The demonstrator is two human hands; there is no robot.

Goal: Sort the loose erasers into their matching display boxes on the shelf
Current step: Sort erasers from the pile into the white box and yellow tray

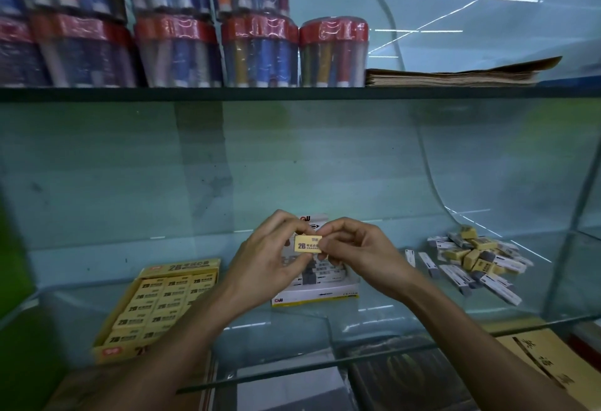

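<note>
While both hands pinch the yellow eraser (308,243) above the white box (317,293), left hand (270,256) and right hand (353,249) fingers on its ends, it should go flat into the yellow box (159,306), left of the white box. The loose pile (478,259) waits right of the white box; nothing blocks the way.

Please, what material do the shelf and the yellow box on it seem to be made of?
Shelf: looks like clear glass with a glossy finish; things below show through it and light strips reflect on it. Yellow box: probably thin printed cardboard, matte; it has folded walls and a printed "2B". The look alone does not make this certain.
</note>
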